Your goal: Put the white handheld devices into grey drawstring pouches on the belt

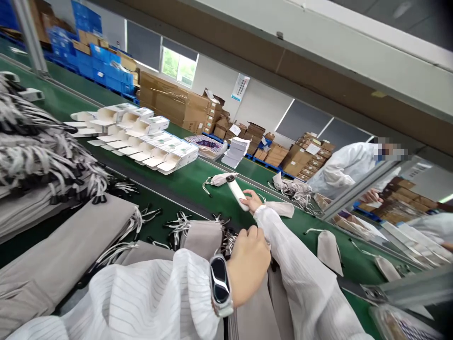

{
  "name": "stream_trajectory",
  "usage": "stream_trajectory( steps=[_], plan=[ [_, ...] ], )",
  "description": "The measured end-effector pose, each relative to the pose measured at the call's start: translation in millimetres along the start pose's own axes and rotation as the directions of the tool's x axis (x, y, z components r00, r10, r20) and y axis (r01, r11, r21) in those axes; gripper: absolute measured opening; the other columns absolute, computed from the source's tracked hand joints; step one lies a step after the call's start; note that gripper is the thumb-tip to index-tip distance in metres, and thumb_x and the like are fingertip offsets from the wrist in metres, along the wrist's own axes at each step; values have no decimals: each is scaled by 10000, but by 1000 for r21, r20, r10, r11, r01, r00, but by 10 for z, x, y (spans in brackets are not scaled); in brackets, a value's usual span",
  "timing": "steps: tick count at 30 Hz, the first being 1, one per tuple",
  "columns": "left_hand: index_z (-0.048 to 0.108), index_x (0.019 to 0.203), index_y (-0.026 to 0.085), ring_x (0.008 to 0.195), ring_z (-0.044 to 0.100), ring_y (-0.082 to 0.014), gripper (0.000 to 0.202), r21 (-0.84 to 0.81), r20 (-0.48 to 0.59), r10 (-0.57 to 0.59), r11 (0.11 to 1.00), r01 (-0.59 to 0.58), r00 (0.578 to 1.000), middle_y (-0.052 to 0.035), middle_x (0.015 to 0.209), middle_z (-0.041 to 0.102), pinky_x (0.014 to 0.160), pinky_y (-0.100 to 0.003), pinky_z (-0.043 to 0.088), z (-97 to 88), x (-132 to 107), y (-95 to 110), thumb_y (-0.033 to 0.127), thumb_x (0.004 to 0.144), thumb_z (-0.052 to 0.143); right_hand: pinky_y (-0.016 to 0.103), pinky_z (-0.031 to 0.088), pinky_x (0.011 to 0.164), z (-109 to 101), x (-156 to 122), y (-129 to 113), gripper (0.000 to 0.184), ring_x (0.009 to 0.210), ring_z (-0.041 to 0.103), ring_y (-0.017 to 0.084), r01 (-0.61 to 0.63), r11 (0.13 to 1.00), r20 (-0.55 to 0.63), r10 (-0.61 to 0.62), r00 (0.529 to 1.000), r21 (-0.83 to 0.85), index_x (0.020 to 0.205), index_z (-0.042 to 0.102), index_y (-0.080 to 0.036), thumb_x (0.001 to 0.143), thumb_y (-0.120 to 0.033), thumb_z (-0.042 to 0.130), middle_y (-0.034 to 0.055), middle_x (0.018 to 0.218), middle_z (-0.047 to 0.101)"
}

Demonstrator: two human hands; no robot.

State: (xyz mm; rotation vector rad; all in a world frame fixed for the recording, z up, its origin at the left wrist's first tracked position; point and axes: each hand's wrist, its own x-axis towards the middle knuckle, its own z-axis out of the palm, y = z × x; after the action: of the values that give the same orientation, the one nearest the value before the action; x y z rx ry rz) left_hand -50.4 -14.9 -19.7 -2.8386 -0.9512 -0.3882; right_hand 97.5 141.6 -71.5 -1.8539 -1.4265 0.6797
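Note:
My right hand [252, 200] reaches out over the green belt [184, 184] and is closed on the near end of a white stick-shaped device [236, 191] with a dark tip. A grey drawstring pouch [218, 179] lies just beyond the device. My left hand [247, 260], with a watch [220, 284] on the wrist, hovers over a stack of grey pouches [203, 236]. Its fingers are curled, and the back of the hand hides what they hold.
Rows of open white boxes [141, 137] sit on the belt at left. Heaps of grey pouches with cords [35, 146] fill the near left. Loose pouches [329, 250] lie at right. A co-worker in a white coat [347, 165] stands across the belt. Cardboard cartons [177, 101] line the back.

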Motion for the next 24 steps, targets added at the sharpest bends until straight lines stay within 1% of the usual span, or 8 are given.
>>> stream_trajectory(
  steps=[3, 4, 6, 8, 10, 15, 20, 24],
  plan=[
    [561, 795, 128, 854, 401, -219, 136, -48, -109, 208, 976, -214, 972, -83, 887, 473, 620, -318, 317, -73, 38, -50, 148, 782, 426, 291, 458, 714, -395, -400, 78, 645, 826, 577, 147, 103, 954, -23, -100, 995, 281, 1220, 197, -239, 672, -261, 537, 19, 906, 584],
    [553, 775, 140, 847, 399, -208, 122, -73, -132, 283, 953, -294, 950, -68, 876, 483, 632, -312, 314, -97, 54, -67, 185, 789, 441, 299, 456, 727, -512, -532, 68, 733, 842, 575, 154, 156, 897, -22, -162, 987, 413, 1243, 151, -267, 646, -293, 576, 17, 929, 579],
    [527, 726, 163, 811, 401, -183, 135, -180, -170, 412, 880, -440, 895, -30, 792, 511, 657, -290, 309, -127, 89, -99, 254, 803, 462, 332, 455, 740, -696, -766, 7, 887, 850, 576, 176, 237, 728, -22, -292, 956, 643, 1264, 94, -313, 575, -328, 653, 13, 943, 571],
    [496, 675, 172, 782, 407, -165, 176, -315, -172, 477, 802, -507, 862, 0, 701, 521, 672, -266, 304, -118, 127, -131, 286, 807, 474, 358, 451, 753, -808, -939, -73, 956, 849, 576, 185, 262, 617, -19, -372, 928, 742, 1267, 73, -344, 538, -320, 690, 7, 939, 562],
    [473, 649, 175, 751, 420, -152, 195, -406, -131, 474, 776, -483, 871, 13, 650, 515, 660, -249, 301, -70, 165, -162, 277, 815, 465, 375, 452, 757, -861, -1039, -136, 975, 842, 578, 183, 277, 573, -29, -403, 915, 772, 1262, 58, -366, 531, -301, 701, 3, 943, 547],
    [444, 704, 172, 669, 446, -128, 168, -521, -7, 350, 799, -302, 937, 13, 693, 488, 599, -226, 298, 68, 223, -226, 256, 839, 389, 384, 465, 737, -904, -1074, -195, 977, 755, 586, 155, 363, 500, -141, -426, 893, 786, 1242, 15, -394, 549, -281, 694, -27, 873, 518],
    [404, 774, 178, 632, 410, -110, 162, -689, 59, 215, 716, -116, 975, 25, 749, 452, 565, -207, 300, 7, 253, -285, 323, 833, 364, 319, 481, 690, -983, -1074, -246, 726, 683, 569, 122, 470, 497, -314, -366, 876, 730, 1214, 138, -367, 660, -327, 605, -35, 779, 495],
    [388, 742, 176, 663, 380, -110, 205, -723, 14, 200, 679, -128, 980, 23, 748, 399, 615, -209, 310, -45, 292, -321, 312, 860, 291, 270, 479, 626, -1071, -1054, -252, 517, 708, 569, 114, 497, 467, -411, -280, 868, 731, 1104, 206, -346, 714, -348, 546, -32, 805, 484]
  ],
)
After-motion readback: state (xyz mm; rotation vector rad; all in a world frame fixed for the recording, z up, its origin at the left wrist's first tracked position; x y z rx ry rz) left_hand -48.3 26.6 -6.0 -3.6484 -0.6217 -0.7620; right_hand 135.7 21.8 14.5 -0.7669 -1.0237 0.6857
